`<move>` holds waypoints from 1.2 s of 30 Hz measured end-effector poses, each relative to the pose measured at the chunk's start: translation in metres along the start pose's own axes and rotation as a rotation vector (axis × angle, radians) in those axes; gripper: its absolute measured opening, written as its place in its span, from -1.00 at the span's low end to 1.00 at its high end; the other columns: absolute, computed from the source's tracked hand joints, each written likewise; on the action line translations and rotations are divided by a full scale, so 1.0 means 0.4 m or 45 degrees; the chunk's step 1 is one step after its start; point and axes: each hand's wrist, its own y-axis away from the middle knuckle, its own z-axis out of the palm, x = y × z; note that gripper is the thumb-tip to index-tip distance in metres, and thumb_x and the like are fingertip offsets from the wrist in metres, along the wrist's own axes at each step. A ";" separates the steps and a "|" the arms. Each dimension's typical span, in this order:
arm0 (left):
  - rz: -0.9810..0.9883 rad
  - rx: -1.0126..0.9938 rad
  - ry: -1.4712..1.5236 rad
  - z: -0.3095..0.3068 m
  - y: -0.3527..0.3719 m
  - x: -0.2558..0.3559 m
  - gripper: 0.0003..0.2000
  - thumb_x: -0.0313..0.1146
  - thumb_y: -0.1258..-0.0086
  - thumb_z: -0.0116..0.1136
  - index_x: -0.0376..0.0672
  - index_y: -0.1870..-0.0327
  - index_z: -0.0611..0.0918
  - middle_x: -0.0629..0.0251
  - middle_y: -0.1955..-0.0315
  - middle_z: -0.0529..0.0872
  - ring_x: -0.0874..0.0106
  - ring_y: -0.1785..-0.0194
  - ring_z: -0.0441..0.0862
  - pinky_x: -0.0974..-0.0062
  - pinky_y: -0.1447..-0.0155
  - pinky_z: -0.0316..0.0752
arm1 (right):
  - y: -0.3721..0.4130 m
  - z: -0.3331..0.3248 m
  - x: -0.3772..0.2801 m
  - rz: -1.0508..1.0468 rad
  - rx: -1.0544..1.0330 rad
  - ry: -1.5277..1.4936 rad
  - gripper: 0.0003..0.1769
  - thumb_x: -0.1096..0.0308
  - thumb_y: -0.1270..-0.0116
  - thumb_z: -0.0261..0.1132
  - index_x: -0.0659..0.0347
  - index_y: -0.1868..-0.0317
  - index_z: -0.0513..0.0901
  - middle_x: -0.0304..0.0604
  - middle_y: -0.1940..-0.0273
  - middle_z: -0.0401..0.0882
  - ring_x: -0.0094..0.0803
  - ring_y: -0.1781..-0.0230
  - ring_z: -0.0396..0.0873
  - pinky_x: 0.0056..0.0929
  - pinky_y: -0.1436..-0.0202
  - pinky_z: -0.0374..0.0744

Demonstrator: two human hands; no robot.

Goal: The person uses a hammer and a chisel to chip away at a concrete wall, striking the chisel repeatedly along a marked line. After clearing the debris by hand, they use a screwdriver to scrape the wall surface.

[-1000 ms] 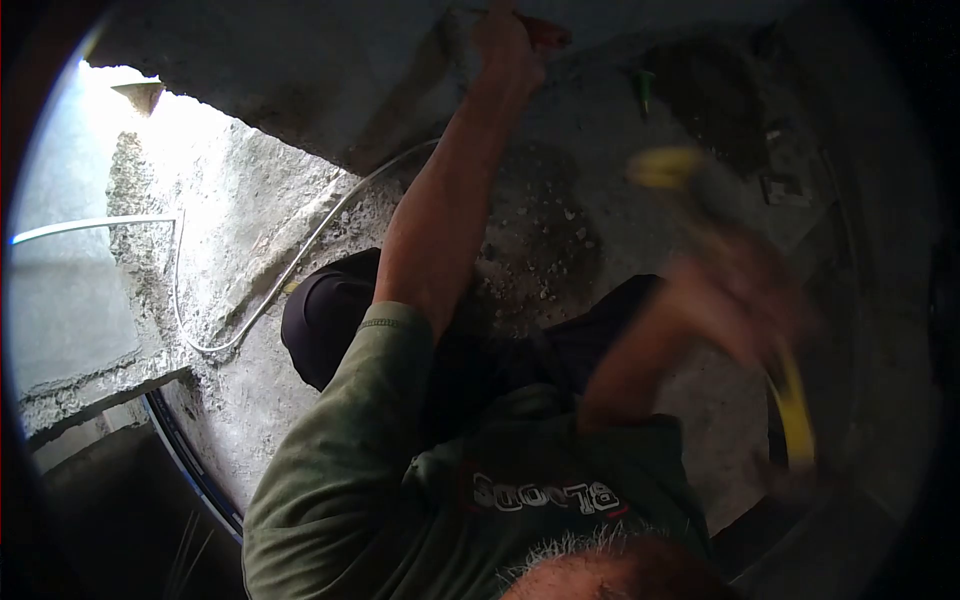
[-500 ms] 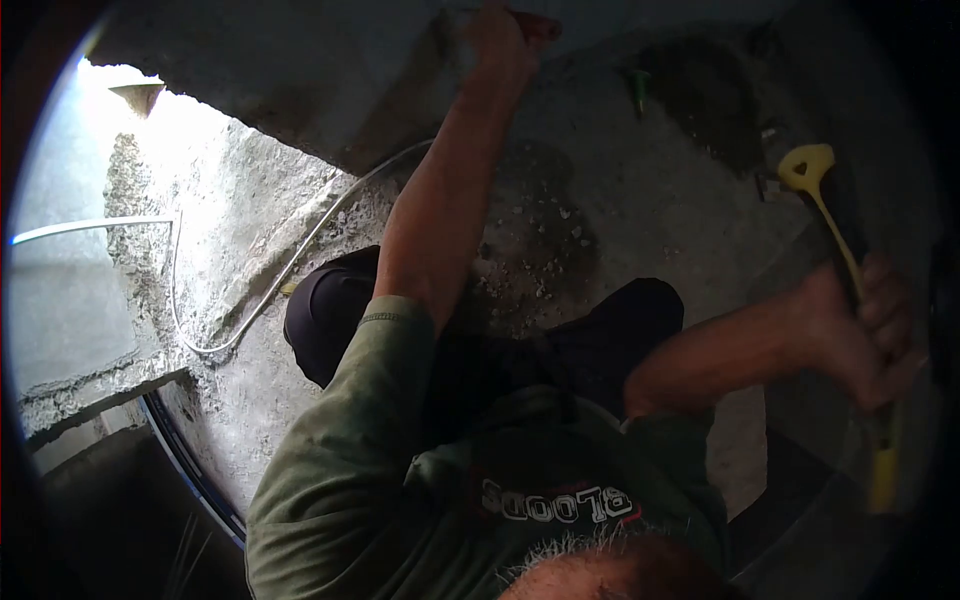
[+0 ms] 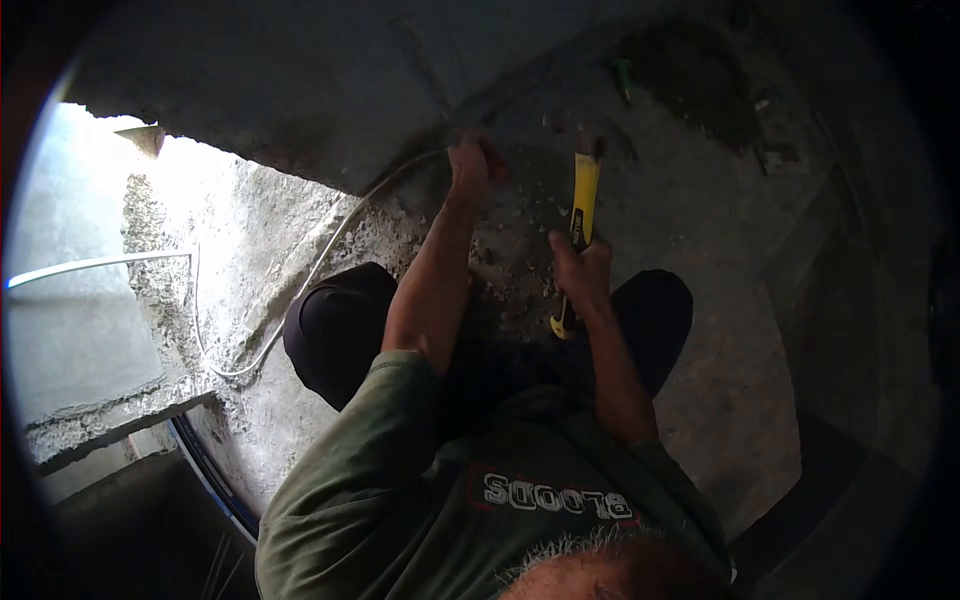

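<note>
My right hand [image 3: 585,270] is closed round the black and yellow handle of a hammer [image 3: 584,195], between my knees. The hammer's dark head points away from me and is blurred. To its left, my left hand [image 3: 468,165] is closed on a red-handled tool [image 3: 495,162], low by the foot of the dark wall [image 3: 300,70]. That tool's far end is hidden or too dark to make out. Loose rubble [image 3: 510,265] lies on the floor beneath and between my hands.
A white cable [image 3: 325,250] runs from the left towards my left hand. A broken concrete edge [image 3: 120,410] and dark pipes [image 3: 210,470] are at lower left. A green object [image 3: 625,80] and a small box-like piece [image 3: 782,158] lie at upper right.
My right hand has swung the hammer from the far right to the middle, turning its head forward. My left hand has come down and nearer with the red-handled tool.
</note>
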 end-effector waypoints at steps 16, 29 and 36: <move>0.274 -0.055 0.137 0.104 -0.005 0.285 -0.74 -0.40 -0.24 0.05 -0.13 0.66 0.34 0.37 0.81 0.28 0.43 0.73 0.29 0.45 0.61 0.23 | 0.076 -0.083 -0.162 -0.770 -0.040 -0.156 -0.79 0.30 -0.37 0.13 0.27 0.36 0.43 -0.33 0.69 0.35 -0.66 0.77 0.29 -0.61 0.68 0.31; 0.240 -0.059 0.507 0.160 -0.046 0.337 -0.76 -0.40 -0.29 -0.06 -0.26 0.62 0.44 0.19 0.83 0.38 0.30 0.75 0.37 0.43 0.65 0.29 | 0.083 -0.052 -0.334 -1.718 0.217 -0.825 -0.67 0.08 -0.43 -0.08 0.12 0.39 0.36 -0.21 0.54 0.38 -0.39 0.70 0.34 -0.40 0.58 0.44; 0.165 -0.357 0.712 0.092 -0.113 0.356 -0.72 -0.37 -0.31 -0.08 -0.16 0.67 0.38 0.24 0.81 0.35 0.36 0.77 0.29 0.49 0.68 0.22 | -0.097 0.088 -0.069 -0.358 0.016 0.237 -0.69 0.15 -0.16 0.36 0.23 0.50 0.55 -0.31 0.67 0.44 -0.63 0.67 0.38 -0.50 0.58 0.38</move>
